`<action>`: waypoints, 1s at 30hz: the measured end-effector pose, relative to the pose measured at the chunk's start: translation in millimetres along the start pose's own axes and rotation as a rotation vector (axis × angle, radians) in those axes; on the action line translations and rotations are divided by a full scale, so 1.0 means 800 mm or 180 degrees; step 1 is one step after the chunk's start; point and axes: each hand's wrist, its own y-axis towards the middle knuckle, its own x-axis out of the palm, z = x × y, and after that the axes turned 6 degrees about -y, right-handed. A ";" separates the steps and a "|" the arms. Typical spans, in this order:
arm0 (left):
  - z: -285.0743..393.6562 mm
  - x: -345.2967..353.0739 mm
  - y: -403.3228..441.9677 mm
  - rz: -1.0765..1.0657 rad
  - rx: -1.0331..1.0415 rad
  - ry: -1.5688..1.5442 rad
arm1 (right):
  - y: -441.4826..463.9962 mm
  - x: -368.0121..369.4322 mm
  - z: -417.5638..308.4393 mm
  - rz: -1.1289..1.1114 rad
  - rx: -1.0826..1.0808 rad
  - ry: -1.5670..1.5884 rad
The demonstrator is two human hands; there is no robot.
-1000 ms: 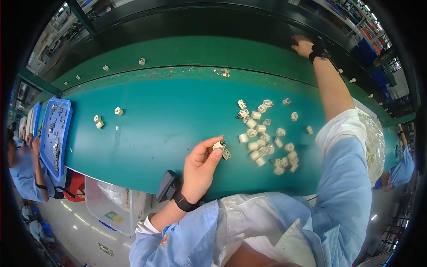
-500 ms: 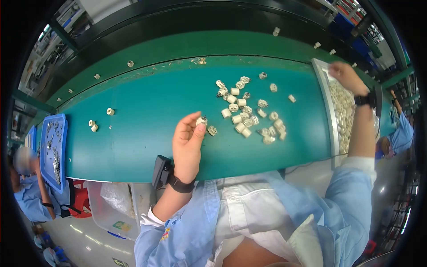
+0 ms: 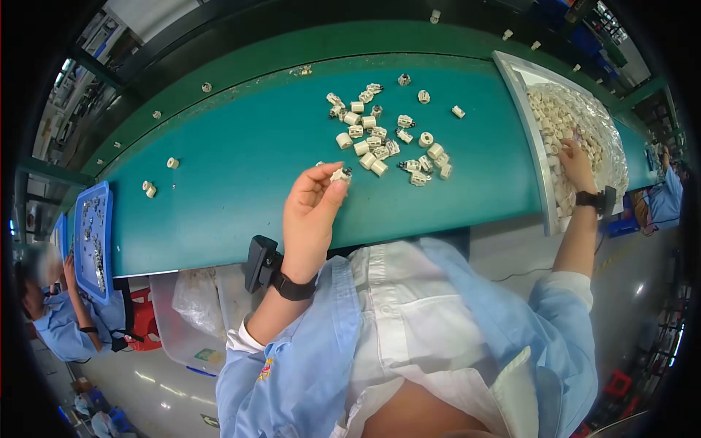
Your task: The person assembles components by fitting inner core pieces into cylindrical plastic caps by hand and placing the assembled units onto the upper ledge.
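My left hand (image 3: 310, 208) is above the front part of the green work surface (image 3: 241, 160). Its thumb and fingertips pinch a small white connector-like plastic part (image 3: 340, 175) with dark bits on it. At the right, my right hand (image 3: 578, 166) reaches down into a tray (image 3: 539, 157) of loose white cylindrical plastic caps (image 3: 558, 117). Its fingers are drawn together among them, and what they grip, if anything, cannot be made out. Beyond my left hand lies a scattered group of white caps (image 3: 344, 141) and similar parts with metal bits (image 3: 405, 120).
A blue tray (image 3: 109, 241) with small dark parts stands at the left end, near a seated person in a light blue shirt (image 3: 62, 328). Several white parts sit along the green back ledge (image 3: 255, 69). A clear plastic bin (image 3: 171, 321) is below the front edge.
My right hand has come down from above the tray's far edge into the caps. My left hand still pinches its part. The whole view has shifted slightly.
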 end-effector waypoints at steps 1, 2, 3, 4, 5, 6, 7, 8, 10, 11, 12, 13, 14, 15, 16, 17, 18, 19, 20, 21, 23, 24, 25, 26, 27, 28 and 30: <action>0.000 0.002 -0.001 -0.0023 -0.0009 -0.0006 | -0.003 -0.003 -0.003 -0.0054 -0.0040 0.0140; 0.000 0.002 -0.003 -0.0039 -0.0022 0.0008 | 0.000 -0.001 0.004 -0.0195 0.0134 0.0397; 0.000 0.004 -0.004 -0.0058 -0.0036 0.0020 | 0.002 0.000 0.011 -0.0138 0.0079 0.0386; 0.000 0.004 -0.004 -0.0075 -0.0047 0.0031 | 0.005 0.002 0.017 -0.0080 0.0021 0.0375; 0.001 0.006 -0.005 -0.0073 -0.0052 0.0050 | 0.008 0.004 0.024 -0.0025 -0.0035 0.0363; 0.001 0.009 -0.005 -0.0071 -0.0058 0.0069 | 0.011 0.002 0.024 -0.0035 0.0042 0.0465; 0.001 0.010 -0.005 -0.0073 -0.0073 0.0087 | 0.012 0.004 0.023 -0.0145 -0.0024 0.0495; 0.002 0.009 -0.006 -0.0050 -0.0080 0.0125 | 0.010 0.005 0.025 -0.0246 -0.0066 0.0522; -0.001 0.011 -0.007 -0.0110 -0.0129 0.0142 | -0.005 0.000 0.018 -0.0225 -0.0219 0.0549; -0.002 0.012 -0.008 -0.0148 -0.0143 0.0150 | -0.009 -0.007 0.017 -0.0269 -0.0169 0.0095; -0.004 0.013 -0.008 -0.0127 -0.0194 0.0154 | -0.010 -0.010 0.017 -0.0334 -0.0034 0.0160; -0.006 0.013 -0.008 -0.0094 -0.0236 0.0164 | -0.011 -0.012 0.015 -0.0397 0.0087 0.0235; -0.009 0.013 -0.008 -0.0125 -0.0261 0.0123 | -0.013 -0.014 0.011 -0.0325 0.0134 0.0246; -0.010 0.014 -0.007 -0.0162 -0.0288 0.0116 | -0.014 -0.015 0.005 -0.0262 0.0162 0.0261; -0.011 0.014 -0.006 -0.0180 -0.0312 0.0114 | -0.014 -0.016 0.003 -0.0210 0.0174 0.0282; -0.012 0.015 -0.006 -0.0179 -0.0338 0.0116 | -0.014 -0.018 0.004 0.0099 0.0128 0.0359; -0.012 0.016 -0.007 -0.0198 -0.0361 0.0110 | -0.014 -0.019 0.003 0.0397 0.0072 0.0443; -0.011 0.017 -0.007 -0.0232 -0.0366 0.0100 | -0.014 -0.020 0.000 0.0692 0.0013 0.0535; -0.011 0.019 -0.006 -0.0264 -0.0366 0.0091 | -0.017 -0.025 -0.002 0.0589 0.0104 0.0914; -0.010 0.022 -0.005 -0.0294 -0.0366 0.0082 | -0.025 -0.032 -0.018 0.0451 0.0161 0.1746; -0.007 0.030 -0.004 -0.0331 -0.0418 0.0099 | -0.045 -0.043 -0.069 0.0151 0.0268 0.3411; -0.006 0.034 -0.004 -0.0340 -0.0446 0.0110 | -0.054 -0.044 -0.090 -0.0100 0.0125 0.3728; -0.007 0.038 -0.003 -0.0390 -0.0436 0.0079 | -0.065 -0.043 -0.110 -0.0354 -0.0017 0.4050; -0.008 0.042 -0.002 -0.0441 -0.0425 0.0050 | -0.076 -0.041 -0.130 -0.0610 -0.0161 0.4369; -0.009 0.045 -0.001 -0.0490 -0.0416 0.0018 | -0.087 -0.037 -0.152 -0.0729 -0.0504 0.4356; -0.010 0.047 0.000 -0.0563 -0.0444 0.0009 | -0.096 -0.032 -0.173 -0.0799 -0.0539 0.4427; -0.007 0.053 0.000 -0.0685 -0.0525 -0.0074 | -0.110 -0.021 -0.209 -0.0895 -0.0558 0.4414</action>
